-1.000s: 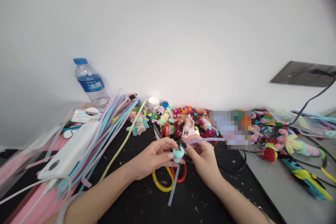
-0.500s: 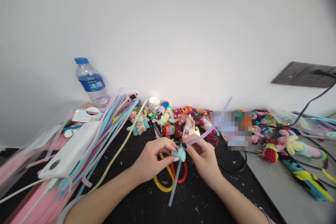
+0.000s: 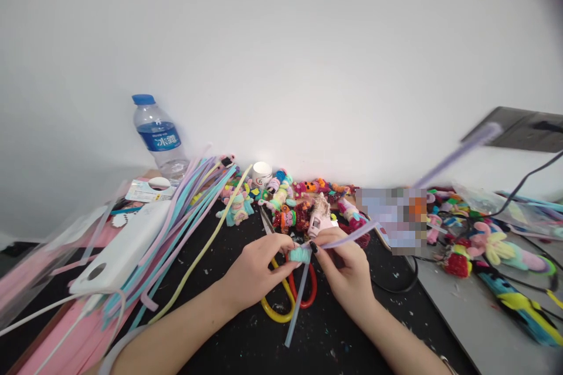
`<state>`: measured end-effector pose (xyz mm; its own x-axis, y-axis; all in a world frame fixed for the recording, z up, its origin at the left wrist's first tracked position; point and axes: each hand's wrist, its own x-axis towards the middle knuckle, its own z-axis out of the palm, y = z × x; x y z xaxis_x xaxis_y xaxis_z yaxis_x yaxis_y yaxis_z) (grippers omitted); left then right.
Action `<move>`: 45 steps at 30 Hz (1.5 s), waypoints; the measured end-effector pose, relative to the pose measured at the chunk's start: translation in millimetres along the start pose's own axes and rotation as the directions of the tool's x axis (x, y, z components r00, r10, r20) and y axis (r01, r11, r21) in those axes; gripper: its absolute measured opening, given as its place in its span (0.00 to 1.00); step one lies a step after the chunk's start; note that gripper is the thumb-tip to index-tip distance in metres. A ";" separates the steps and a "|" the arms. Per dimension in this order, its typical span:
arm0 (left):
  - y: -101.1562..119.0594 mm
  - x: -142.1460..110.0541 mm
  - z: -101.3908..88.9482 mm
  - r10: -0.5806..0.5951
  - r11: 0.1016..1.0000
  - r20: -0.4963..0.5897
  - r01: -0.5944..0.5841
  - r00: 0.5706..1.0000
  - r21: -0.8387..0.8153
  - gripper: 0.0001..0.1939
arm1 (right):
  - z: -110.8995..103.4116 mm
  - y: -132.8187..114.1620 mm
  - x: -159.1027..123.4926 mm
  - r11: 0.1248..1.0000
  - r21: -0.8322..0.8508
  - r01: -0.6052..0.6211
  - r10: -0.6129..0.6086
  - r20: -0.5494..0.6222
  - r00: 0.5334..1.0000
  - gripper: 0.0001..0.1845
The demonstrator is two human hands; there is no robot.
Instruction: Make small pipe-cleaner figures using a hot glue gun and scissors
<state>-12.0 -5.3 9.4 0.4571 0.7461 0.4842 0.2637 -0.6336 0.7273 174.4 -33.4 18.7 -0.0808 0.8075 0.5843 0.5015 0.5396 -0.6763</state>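
My left hand [image 3: 257,269] is closed in a pinch around a small coil of mint-green pipe cleaner [image 3: 299,255]. A translucent stick [image 3: 297,307], like a glue stick, slants down from below the coil. Thumb and fingers of my right hand [image 3: 345,263] pinch a lilac pipe cleaner [image 3: 355,235] right beside the coil. Its long free end rises up to the right and is blurred. Beneath both hands lie scissors [image 3: 277,315] with one yellow and one red handle loop, their blades partly covered.
Loose pastel pipe cleaners [image 3: 189,217] and a white power bank [image 3: 121,246] lie at left, before a water bottle [image 3: 158,135]. Several fuzzy figures [image 3: 237,208] and a paper cup [image 3: 262,174] line the wall. A phone [image 3: 387,217] and more figures [image 3: 497,246] are at right.
The lilac pipe cleaner's free end has swung out far to the right and upward. The mint coil has turned a little between my fingers. The whole view has shifted slightly.
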 end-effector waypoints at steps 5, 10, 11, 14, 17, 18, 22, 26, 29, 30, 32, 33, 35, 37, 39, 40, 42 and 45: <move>-0.7 -1.4 3.5 -0.016 0.998 -0.045 0.019 0.999 0.052 0.11 | 0.7 -3.6 0.9 0.999 0.007 0.034 -0.034 0.053 0.998 0.06; -0.9 0.6 5.1 -0.135 0.991 -0.114 0.134 0.984 -0.013 0.09 | 3.6 -5.1 -0.1 0.998 0.053 0.014 -0.020 0.113 0.993 0.07; -1.2 1.5 5.2 -0.165 0.986 -0.126 0.162 0.978 -0.035 0.08 | 4.2 -5.2 -0.5 0.998 0.056 0.008 -0.015 0.124 0.992 0.07; -3.1 4.8 5.5 -0.269 0.960 -0.149 0.253 0.951 -0.119 0.08 | 5.9 -4.9 -1.1 0.998 0.061 -0.004 -0.005 0.146 0.989 0.07; -6.0 7.3 6.6 -0.384 0.901 -0.142 0.337 0.912 -0.275 0.08 | 8.0 -3.7 0.0 0.998 0.055 -0.008 0.000 0.142 0.990 0.07; -7.0 7.7 7.1 -0.421 0.868 -0.129 0.358 0.898 -0.343 0.09 | 8.7 -3.1 0.4 0.999 0.051 -0.013 0.006 0.138 0.990 0.07; -10.5 8.7 8.2 -0.514 0.720 -0.045 0.403 0.856 -0.566 0.11 | 10.0 -0.4 0.1 0.999 0.030 -0.039 0.035 0.134 0.990 0.07; -12.0 10.0 7.3 -0.561 0.574 0.067 0.446 0.825 -0.686 0.11 | 9.2 1.6 -2.5 0.996 -0.006 -0.085 0.085 0.118 0.989 0.07; -12.4 10.5 6.7 -0.572 0.515 0.112 0.462 0.812 -0.722 0.12 | 8.6 3.3 -3.0 0.995 -0.019 -0.096 0.098 0.116 0.988 0.07; -12.4 10.5 6.6 -0.574 0.505 0.118 0.463 0.811 -0.729 0.12 | 8.5 4.0 -2.9 0.995 -0.022 -0.100 0.102 0.114 0.988 0.07; -12.0 10.4 6.7 -0.580 0.486 0.126 0.466 0.805 -0.739 0.12 | 8.5 5.2 -2.7 0.994 -0.027 -0.107 0.109 0.106 0.988 0.07; -11.6 10.3 6.8 -0.587 0.476 0.130 0.470 0.799 -0.743 0.13 | 8.6 5.6 -2.6 0.994 -0.028 -0.109 0.111 0.102 0.989 0.07; -10.5 10.3 7.3 -0.605 0.447 0.139 0.479 0.784 -0.756 0.13 | 9.0 5.8 -2.5 0.995 -0.030 -0.100 0.102 0.093 0.990 0.07; -9.5 10.2 8.3 -0.620 0.413 0.150 0.483 0.770 -0.772 0.13 | 9.6 5.0 -2.8 0.996 -0.034 -0.079 0.082 0.102 0.991 0.07; -9.1 9.9 9.3 -0.624 0.377 0.163 0.477 0.764 -0.794 0.13 | 10.0 3.7 -3.2 0.998 -0.035 -0.055 0.059 0.131 0.990 0.07; -9.2 9.7 9.8 -0.622 0.359 0.171 0.473 0.764 -0.805 0.12 | 10.1 3.0 -3.4 0.998 -0.035 -0.045 0.049 0.144 0.988 0.07; -9.5 9.2 10.1 -0.610 0.323 0.189 0.460 0.769 -0.827 0.12 | 10.0 2.1 -3.8 0.999 -0.037 -0.033 0.039 0.153 0.987 0.07; -10.0 9.5 9.0 -0.580 0.282 0.217 0.444 0.785 -0.851 0.12 | 9.2 2.3 -4.1 0.999 -0.041 -0.026 0.032 0.140 0.990 0.07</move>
<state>-2.7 6.2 2.4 0.3906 0.9087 -0.1473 -0.4454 0.3266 0.8336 168.0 -33.2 10.7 -0.1848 0.8495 0.4941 0.5386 0.5081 -0.6721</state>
